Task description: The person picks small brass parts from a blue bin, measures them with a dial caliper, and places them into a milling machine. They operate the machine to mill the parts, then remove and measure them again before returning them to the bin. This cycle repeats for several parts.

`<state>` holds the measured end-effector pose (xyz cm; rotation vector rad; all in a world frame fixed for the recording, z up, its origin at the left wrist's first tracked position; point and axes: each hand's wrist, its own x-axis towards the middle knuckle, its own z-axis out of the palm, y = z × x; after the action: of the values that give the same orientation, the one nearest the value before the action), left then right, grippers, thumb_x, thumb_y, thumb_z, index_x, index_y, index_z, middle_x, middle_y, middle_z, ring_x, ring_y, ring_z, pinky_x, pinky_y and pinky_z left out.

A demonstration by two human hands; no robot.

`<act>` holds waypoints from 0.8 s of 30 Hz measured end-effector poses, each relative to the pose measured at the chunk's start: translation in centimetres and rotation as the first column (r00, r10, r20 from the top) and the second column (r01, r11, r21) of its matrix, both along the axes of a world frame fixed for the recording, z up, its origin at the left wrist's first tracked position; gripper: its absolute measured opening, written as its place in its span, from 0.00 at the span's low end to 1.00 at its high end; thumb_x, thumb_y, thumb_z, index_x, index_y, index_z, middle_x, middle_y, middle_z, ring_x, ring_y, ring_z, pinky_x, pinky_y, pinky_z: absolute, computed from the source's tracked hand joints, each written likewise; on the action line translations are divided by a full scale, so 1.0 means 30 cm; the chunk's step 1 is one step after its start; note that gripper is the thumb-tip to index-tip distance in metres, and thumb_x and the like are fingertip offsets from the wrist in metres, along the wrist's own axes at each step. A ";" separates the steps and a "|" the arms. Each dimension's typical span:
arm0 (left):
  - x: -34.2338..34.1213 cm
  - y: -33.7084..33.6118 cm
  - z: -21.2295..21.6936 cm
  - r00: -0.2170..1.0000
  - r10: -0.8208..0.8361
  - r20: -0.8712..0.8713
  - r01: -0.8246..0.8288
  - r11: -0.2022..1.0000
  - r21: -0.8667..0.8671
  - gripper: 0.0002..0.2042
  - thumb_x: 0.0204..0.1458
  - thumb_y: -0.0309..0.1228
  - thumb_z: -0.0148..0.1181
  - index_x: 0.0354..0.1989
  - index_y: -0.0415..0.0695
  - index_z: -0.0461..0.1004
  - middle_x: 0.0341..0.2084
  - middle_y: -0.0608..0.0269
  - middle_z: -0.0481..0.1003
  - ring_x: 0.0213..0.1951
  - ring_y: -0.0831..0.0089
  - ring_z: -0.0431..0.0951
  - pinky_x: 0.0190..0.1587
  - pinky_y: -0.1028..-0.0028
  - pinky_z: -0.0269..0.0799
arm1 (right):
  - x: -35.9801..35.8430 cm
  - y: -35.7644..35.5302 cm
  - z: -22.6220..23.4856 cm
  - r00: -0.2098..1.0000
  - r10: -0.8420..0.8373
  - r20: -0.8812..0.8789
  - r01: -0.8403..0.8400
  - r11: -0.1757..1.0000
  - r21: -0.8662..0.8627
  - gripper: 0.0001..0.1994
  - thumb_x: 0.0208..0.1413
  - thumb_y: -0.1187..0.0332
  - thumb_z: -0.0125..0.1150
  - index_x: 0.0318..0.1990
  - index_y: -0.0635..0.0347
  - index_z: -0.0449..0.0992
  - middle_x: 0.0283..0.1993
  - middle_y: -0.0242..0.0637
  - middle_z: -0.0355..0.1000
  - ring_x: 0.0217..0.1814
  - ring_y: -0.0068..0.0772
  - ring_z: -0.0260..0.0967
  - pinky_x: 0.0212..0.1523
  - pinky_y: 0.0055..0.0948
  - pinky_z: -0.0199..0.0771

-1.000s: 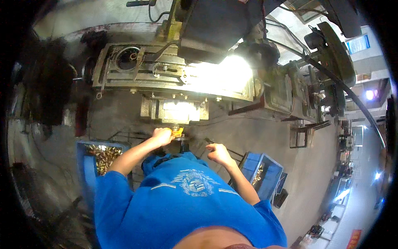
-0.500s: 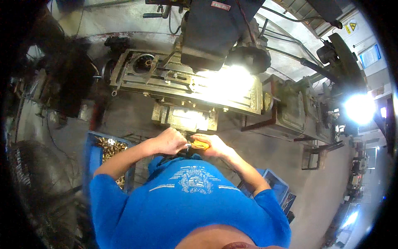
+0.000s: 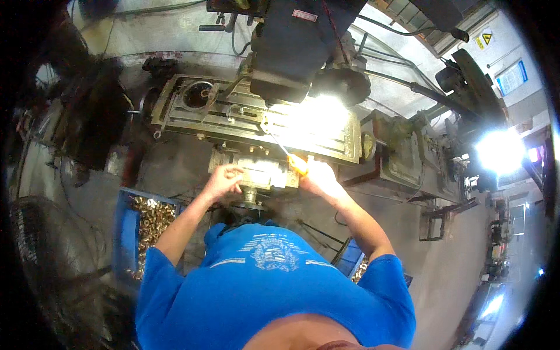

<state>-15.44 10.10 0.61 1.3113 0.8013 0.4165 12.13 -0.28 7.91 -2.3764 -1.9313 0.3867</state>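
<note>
Two blue bins flank you on the floor; the blue crate (image 3: 125,233) by your left arm is heaped with small brass parts (image 3: 150,216), and a second blue bin (image 3: 356,265) shows behind your right elbow; your left hand (image 3: 223,179) rests loosely curled, fingers apart, against the front of the machine's grey knee block (image 3: 256,172); your right hand (image 3: 318,178) is closed round the orange handle of a screwdriver (image 3: 296,163), its thin shaft slanting up-left onto the milling table (image 3: 233,114); glare hides where the tip lands, so that is uncertain; beyond stands the dark machine head (image 3: 294,46).
</note>
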 end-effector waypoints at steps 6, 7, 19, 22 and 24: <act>0.073 -0.031 -0.025 0.996 -0.003 0.085 0.009 0.998 -0.063 0.12 0.49 0.23 0.53 0.43 0.35 0.69 0.18 0.62 0.74 0.25 0.75 0.77 0.29 0.79 0.71 | -0.028 0.113 0.042 0.984 -0.113 -0.134 0.106 0.993 -0.061 0.12 0.32 0.65 0.57 0.27 0.62 0.76 0.26 0.48 0.73 0.31 0.46 0.72 0.35 0.36 0.71; 0.074 -0.032 -0.030 0.996 -0.010 0.090 0.017 0.997 -0.075 0.12 0.49 0.23 0.52 0.42 0.35 0.69 0.19 0.62 0.74 0.25 0.75 0.77 0.30 0.78 0.72 | -0.025 0.119 0.040 0.979 -0.124 -0.161 0.115 0.991 -0.060 0.12 0.32 0.65 0.57 0.27 0.61 0.77 0.27 0.47 0.73 0.31 0.46 0.72 0.36 0.35 0.71; 0.040 -0.016 -0.022 0.982 0.155 0.106 -0.116 0.944 -0.308 0.10 0.54 0.33 0.52 0.37 0.39 0.70 0.20 0.65 0.73 0.26 0.74 0.77 0.35 0.73 0.74 | -0.029 0.126 0.057 0.975 0.081 -0.209 -0.073 0.996 0.046 0.17 0.35 0.70 0.56 0.37 0.62 0.73 0.28 0.48 0.72 0.25 0.46 0.68 0.31 0.37 0.69; 0.022 -0.005 -0.078 0.962 0.202 0.182 -0.144 0.947 -0.288 0.10 0.53 0.32 0.53 0.39 0.38 0.69 0.18 0.66 0.72 0.26 0.73 0.77 0.34 0.74 0.73 | 0.020 0.078 0.001 0.993 0.053 -0.103 -0.063 0.994 -0.093 0.27 0.37 0.65 0.53 0.52 0.46 0.66 0.28 0.49 0.70 0.29 0.48 0.69 0.35 0.38 0.70; 0.038 -0.008 -0.077 0.960 0.212 0.181 -0.155 0.946 -0.284 0.10 0.52 0.30 0.54 0.40 0.37 0.69 0.18 0.65 0.72 0.27 0.73 0.78 0.33 0.76 0.72 | 0.119 0.071 -0.073 0.979 0.193 -0.072 -0.186 0.978 0.097 0.31 0.39 0.64 0.51 0.58 0.43 0.62 0.24 0.49 0.69 0.30 0.49 0.70 0.35 0.38 0.71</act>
<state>-14.30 9.87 -1.71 0.9265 0.7750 0.5660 15.70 1.85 5.71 -2.0960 -2.0975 0.3909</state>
